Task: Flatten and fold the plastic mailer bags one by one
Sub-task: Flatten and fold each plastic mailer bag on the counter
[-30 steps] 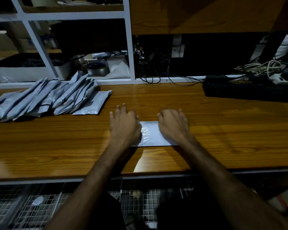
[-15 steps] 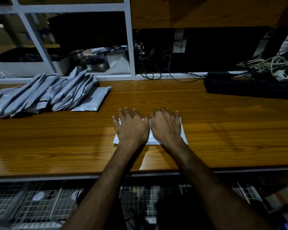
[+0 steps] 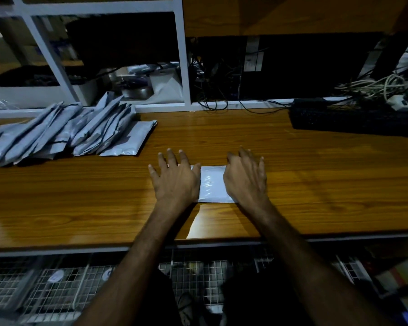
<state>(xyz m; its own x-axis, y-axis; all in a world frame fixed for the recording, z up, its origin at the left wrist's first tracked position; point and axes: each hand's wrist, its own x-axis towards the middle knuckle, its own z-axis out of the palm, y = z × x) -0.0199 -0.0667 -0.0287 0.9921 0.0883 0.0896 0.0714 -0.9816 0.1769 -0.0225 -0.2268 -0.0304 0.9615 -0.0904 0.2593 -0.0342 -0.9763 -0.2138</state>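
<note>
While both palms press down, glossy white plastic mailer bag (image 3: 211, 184) lies flat on brown wood-grain tabletop (image 3: 316, 175), near front edge, centre. Left hand (image 3: 174, 178) on bag's left end, fingers spread and straight, grasping nothing. Right hand (image 3: 245, 178) on right end, fingers extended, slightly arched, nothing clenched. Middle strip of bag exposed between hands. Overlapping heap of grey plastic mailer bags (image 3: 64, 132) at table's far left, well apart. Black keyboard (image 3: 353, 121) far right.

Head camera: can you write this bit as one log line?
step: flattening | left hand: flat on white plastic mailer bag | right hand: pressing bag | surface: wooden table | folded grey mailer pile: left
</note>
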